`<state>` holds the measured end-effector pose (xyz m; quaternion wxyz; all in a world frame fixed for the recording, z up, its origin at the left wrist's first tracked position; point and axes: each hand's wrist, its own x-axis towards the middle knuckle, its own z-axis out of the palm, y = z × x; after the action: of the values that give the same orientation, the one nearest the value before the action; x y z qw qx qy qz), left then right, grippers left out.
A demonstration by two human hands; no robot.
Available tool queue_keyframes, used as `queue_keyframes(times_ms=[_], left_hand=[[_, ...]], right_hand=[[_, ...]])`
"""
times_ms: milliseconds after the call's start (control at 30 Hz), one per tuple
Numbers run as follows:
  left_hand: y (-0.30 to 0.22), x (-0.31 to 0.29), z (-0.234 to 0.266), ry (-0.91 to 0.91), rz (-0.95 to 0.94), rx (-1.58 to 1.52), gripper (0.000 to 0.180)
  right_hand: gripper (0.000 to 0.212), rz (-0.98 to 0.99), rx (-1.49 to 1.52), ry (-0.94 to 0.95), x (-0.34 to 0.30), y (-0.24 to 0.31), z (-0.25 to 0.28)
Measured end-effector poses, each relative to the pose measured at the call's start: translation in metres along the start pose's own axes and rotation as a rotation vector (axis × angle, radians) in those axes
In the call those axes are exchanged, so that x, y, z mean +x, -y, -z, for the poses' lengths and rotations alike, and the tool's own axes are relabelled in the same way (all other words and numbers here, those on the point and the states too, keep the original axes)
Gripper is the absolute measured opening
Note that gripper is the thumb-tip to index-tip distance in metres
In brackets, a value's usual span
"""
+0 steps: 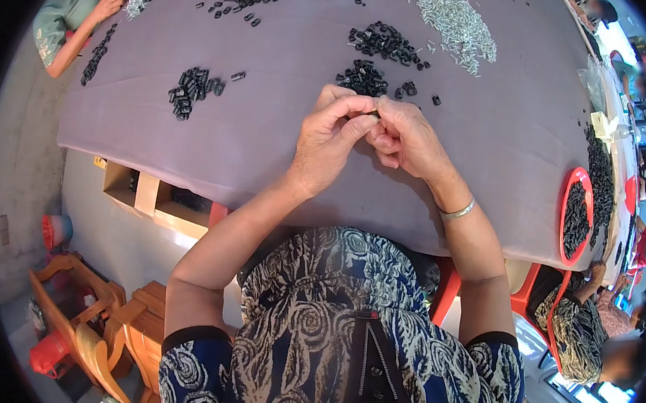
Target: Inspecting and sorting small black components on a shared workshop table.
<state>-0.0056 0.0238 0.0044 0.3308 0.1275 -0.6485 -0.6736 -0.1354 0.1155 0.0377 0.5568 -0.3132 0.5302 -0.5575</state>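
Patterned fabric (302,338) sits nearest my camera, pale spirals on navy and black; past it, on my feed, two bare hands meet above the counter (260,161), whose mauve covering looks smooth and softly creased; the fingers (352,105) of the left hand (330,137) and those of the right hand (408,137) pinch one small dark piece (373,113) between them, its shape mostly hidden from me; a silvery band (458,211) rings the right wrist; just beyond the hands I see a heap of stubby black pieces (361,76), another dark heap (383,41) behind it, and a looser black cluster (192,91) to the left; slim, shiny silver bits (459,31) spread at far right; a red oval tray (577,175) holds elongated dark pieces (576,221) near the counter's right edge.
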Motion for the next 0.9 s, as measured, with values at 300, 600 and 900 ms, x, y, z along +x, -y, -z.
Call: queue_keyframes(times_ms=[300,600,900], left_hand=[[-0.006,-0.001,-0.005,-0.005,-0.067,0.004,0.011],[-0.004,0.003,0.003,0.059,-0.072,-0.036,0.014],[-0.015,0.007,0.014,0.058,-0.020,0.067,0.012]], right_hand=[[0.028,0.100,0.414,0.176,0.002,-0.008,-0.006],[0.027,0.004,0.477,0.090,-0.001,-0.008,-0.011],[0.037,0.038,0.135,-0.010,0.001,-0.003,0.002]])
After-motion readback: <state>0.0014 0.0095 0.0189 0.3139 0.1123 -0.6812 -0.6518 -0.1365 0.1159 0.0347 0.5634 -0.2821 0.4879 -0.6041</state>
